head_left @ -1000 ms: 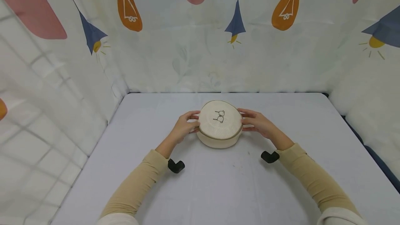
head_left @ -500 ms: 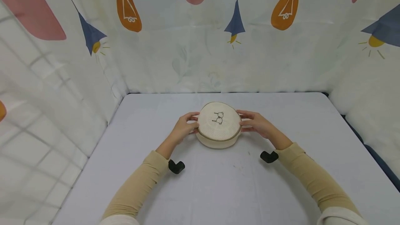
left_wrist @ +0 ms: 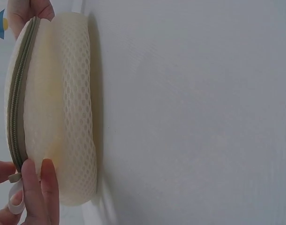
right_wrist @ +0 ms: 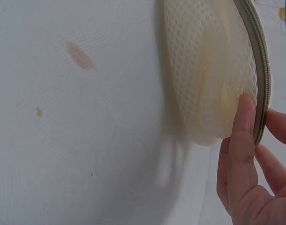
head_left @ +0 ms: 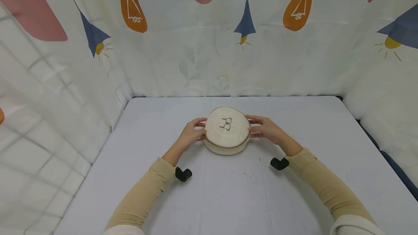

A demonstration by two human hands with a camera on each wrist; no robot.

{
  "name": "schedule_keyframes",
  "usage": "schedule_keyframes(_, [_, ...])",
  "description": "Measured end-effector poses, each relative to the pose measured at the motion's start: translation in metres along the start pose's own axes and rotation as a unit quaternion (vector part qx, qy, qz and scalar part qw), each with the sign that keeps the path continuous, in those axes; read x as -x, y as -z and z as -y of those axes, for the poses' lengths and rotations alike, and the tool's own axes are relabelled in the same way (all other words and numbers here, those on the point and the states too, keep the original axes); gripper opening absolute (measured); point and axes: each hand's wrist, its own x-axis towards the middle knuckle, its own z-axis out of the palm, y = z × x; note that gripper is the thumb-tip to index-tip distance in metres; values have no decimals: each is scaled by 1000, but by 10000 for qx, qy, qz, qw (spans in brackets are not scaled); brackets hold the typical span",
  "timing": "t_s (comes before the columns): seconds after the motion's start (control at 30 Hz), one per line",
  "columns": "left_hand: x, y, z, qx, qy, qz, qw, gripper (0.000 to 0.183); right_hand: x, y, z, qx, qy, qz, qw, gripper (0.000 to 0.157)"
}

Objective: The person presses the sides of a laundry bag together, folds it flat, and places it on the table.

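A round cream mesh laundry bag (head_left: 227, 130) stands on the table with a small dark line drawing on its lid. At its left edge my left hand (head_left: 191, 133) pinches the rim. Opposite it, my right hand (head_left: 268, 130) holds the right edge between thumb and fingers. Along the rim in the left wrist view runs an olive zipper (left_wrist: 15, 103), closed where it shows, with a white loop (left_wrist: 14, 199) by the fingers. The right wrist view shows a fingertip pressed into the mesh side (right_wrist: 199, 61) beside the zipper. Something yellowish shows faintly through the mesh.
The bag rests on a white-covered table (head_left: 228, 195). A reddish stain (right_wrist: 80, 55) and a few specks mark the cover. A curtain (head_left: 163, 61) printed with lamps and bulbs hangs behind the far edge and at both sides. Black wrist mounts (head_left: 183, 174) sit near both sleeves.
The bag and both hands have shifted slightly to the left, and the lid sits a touch lower. Both hands keep their hold on its edges.
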Motion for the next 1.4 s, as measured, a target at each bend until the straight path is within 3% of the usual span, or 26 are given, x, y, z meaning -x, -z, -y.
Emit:
schedule_keyframes(0.97, [-11,7,9,-261,103,268,9992,52,-9,-4,-9,412,-127,-35,9991,68])
schedule_keyframes(1.23, [-10,7,8,-278,115,259,9992,51,-5,-1,0,742,2,-29,9972,68])
schedule_keyframes(1.4, [-7,9,8,-659,-43,164,9977,51,-3,-4,3,815,2,-69,9966,66])
